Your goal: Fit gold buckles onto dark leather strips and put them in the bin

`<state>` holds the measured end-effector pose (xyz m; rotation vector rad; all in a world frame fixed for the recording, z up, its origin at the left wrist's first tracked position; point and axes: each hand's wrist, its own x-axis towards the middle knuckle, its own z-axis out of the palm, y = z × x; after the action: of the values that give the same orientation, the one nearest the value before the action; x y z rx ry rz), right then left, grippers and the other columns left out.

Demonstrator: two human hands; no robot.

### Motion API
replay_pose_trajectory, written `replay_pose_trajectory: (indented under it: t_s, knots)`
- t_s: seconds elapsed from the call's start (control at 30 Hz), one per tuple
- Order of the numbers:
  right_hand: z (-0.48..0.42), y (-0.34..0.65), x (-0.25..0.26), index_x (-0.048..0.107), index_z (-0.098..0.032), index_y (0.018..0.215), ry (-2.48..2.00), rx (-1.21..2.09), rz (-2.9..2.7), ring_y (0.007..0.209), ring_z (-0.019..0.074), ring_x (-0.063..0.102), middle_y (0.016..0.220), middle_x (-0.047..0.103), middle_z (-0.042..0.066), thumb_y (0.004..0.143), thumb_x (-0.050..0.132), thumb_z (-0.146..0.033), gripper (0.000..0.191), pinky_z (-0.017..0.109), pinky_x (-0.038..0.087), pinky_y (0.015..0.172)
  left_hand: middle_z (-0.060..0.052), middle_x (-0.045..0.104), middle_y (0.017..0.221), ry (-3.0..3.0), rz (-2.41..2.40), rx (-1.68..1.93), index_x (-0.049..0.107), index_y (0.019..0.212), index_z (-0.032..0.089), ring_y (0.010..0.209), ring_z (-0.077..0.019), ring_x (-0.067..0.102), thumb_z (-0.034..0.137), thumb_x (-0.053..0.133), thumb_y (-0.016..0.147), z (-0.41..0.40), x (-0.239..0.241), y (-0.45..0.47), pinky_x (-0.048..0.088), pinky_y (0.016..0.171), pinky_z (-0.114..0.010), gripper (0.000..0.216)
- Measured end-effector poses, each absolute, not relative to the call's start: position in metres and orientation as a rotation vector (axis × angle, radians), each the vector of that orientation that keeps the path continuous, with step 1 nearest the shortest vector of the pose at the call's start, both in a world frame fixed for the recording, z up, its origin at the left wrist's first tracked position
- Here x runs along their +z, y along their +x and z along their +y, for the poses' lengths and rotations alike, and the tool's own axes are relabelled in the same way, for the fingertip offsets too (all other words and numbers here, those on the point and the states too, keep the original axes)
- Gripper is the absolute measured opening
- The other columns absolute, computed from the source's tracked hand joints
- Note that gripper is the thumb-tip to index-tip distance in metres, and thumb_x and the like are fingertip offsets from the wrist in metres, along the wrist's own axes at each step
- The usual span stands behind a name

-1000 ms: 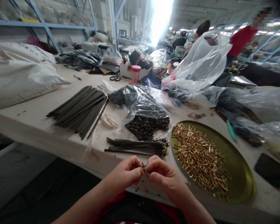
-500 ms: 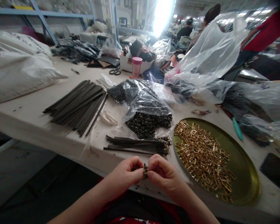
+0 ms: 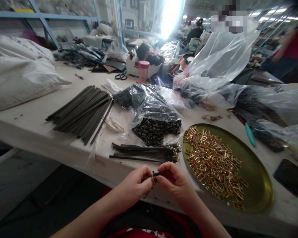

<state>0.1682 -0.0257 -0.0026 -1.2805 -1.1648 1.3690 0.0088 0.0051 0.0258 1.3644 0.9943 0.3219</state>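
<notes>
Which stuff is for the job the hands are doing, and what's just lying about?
Likely for the job:
held dark-and-gold piece
gold rectangular metal buckles
long flat dark strips
small black loops
dark buckled strips

Probably just lying about:
black-handled scissors
pink cylindrical bottle
black rectangular phone

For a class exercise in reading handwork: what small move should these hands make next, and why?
Perhaps the right hand should snug the dark part of the small dark-and-gold piece while the left hand steadies it: both pinch it, and the dark straps beyond carry buckles at one end. The exact fit is hidden.
</notes>
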Motion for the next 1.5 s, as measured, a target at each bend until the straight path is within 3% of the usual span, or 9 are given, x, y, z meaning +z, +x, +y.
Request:
replay_pose_trajectory:
  t_s: [0.13,0.33,0.57,0.73,0.9,1.07,1.27,1.4,1.5]
  knots:
    - [-0.025,0.17,-0.004,0.05,-0.017,0.073,-1.342,1.338,-1.175,0.056,0.0086,0.046,0.061,0.049,-0.005,0.067,0.064,-0.029,0.019,0.02,0.037,0.051,0.004,0.047,0.073,1.488,0.982,0.309,0.048,0.08,0.016,0.07,-0.0114,0.043,0.028,0.045,0.081,0.0,0.028,0.006,0.034,0.063,-0.021,0.013]
    - [-0.031,0.165,-0.005,0.053,-0.018,0.068,-1.356,0.919,-1.441,0.061,0.0121,0.053,0.065,0.055,-0.001,0.073,0.06,-0.023,0.01,0.023,0.043,0.056,0.005,0.045,0.063,1.546,1.013,0.306,0.045,0.073,0.017,0.061,-0.0111,0.043,0.039,0.041,0.084,-0.002,0.026,0.004,0.033,0.057,-0.022,0.024]
    - [-0.046,0.158,-0.011,0.056,-0.021,0.097,-1.209,0.57,-1.715,0.087,0.0163,0.059,0.091,0.061,0.006,0.078,0.049,-0.008,0.024,0.029,0.05,0.074,0.006,0.042,0.057,1.475,1.1,0.433,0.041,0.068,0.018,0.054,-0.0106,0.04,0.05,0.046,0.079,-0.001,0.018,0.008,0.032,0.052,-0.021,0.034]
    - [-0.044,0.157,-0.012,0.057,-0.021,0.093,-1.24,0.468,-1.731,0.079,0.0152,0.061,0.085,0.062,0.005,0.079,0.049,-0.009,0.02,0.026,0.052,0.068,0.003,0.045,0.065,1.536,1.023,0.439,0.046,0.072,0.017,0.063,-0.0124,0.045,0.048,0.031,0.086,-0.007,0.026,0.004,0.035,0.061,-0.023,0.038]
    - [-0.042,0.158,-0.009,0.059,-0.02,0.088,-1.297,0.616,-1.602,0.07,0.0144,0.061,0.076,0.063,0.004,0.078,0.05,-0.013,0.015,0.025,0.051,0.063,0.002,0.049,0.063,1.576,1.074,0.41,0.046,0.069,0.017,0.063,-0.0123,0.046,0.032,0.034,0.086,-0.008,0.026,-0.002,0.035,0.062,-0.022,0.025]
    - [-0.042,0.154,-0.006,0.06,-0.018,0.085,-1.319,1.109,-1.135,0.066,0.0145,0.061,0.073,0.064,0.003,0.072,0.062,-0.03,0.018,0.025,0.051,0.061,0.004,0.049,0.061,1.487,1.083,0.498,0.044,0.082,0.017,0.058,-0.0115,0.048,0.025,0.042,0.082,-0.01,0.021,0.002,0.037,0.056,-0.022,0.008]
    - [-0.034,0.155,-0.013,0.058,-0.019,0.086,-1.084,1.42,-0.878,0.061,0.0114,0.055,0.072,0.06,0.001,0.066,0.068,-0.04,0.03,0.024,0.048,0.057,0.001,0.057,0.071,1.651,0.982,0.485,0.035,0.127,0.021,0.066,-0.0141,0.052,0.025,0.036,0.086,-0.011,0.014,0.002,0.04,0.065,-0.024,0.041]
    - [-0.027,0.155,-0.025,0.054,-0.02,0.09,-1.013,1.523,-0.755,0.06,0.0093,0.053,0.072,0.057,-0.001,0.068,0.068,-0.039,0.032,0.023,0.045,0.057,-0.004,0.06,0.108,1.738,0.851,0.481,0.05,0.117,0.026,0.097,-0.0184,0.053,0.028,0.039,0.087,-0.002,0.014,0.001,0.037,0.086,-0.025,0.033]
    - [-0.021,0.152,-0.032,0.054,-0.019,0.089,-1.003,1.545,-0.68,0.057,0.0075,0.051,0.067,0.055,-0.003,0.067,0.069,-0.039,0.033,0.02,0.041,0.055,-0.004,0.063,0.097,1.685,0.845,0.491,0.058,0.101,0.023,0.085,-0.0168,0.055,0.034,0.042,0.086,0.008,0.012,0.003,0.039,0.077,-0.023,0.025]
